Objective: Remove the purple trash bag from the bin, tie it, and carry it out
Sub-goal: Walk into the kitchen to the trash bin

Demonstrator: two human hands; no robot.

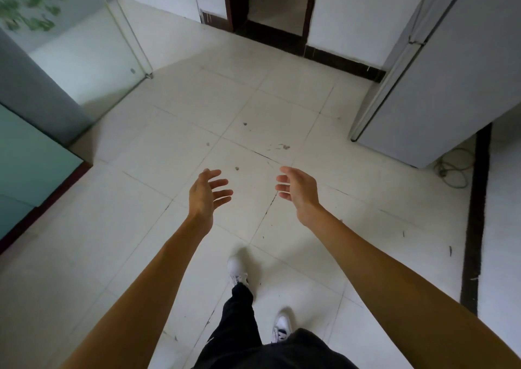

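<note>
My left hand (207,192) and my right hand (298,189) are stretched out in front of me over the white tiled floor, palms facing each other, fingers spread, holding nothing. Neither the purple trash bag nor the bin is in view. Below the hands I see my black trousers and white shoes, one foot ahead of the other.
A grey refrigerator (439,87) stands at the right with a coiled cable (451,171) on the floor beside it. A dark-framed doorway (270,5) opens straight ahead. A glass panel (93,44) and a teal cabinet (28,165) line the left side.
</note>
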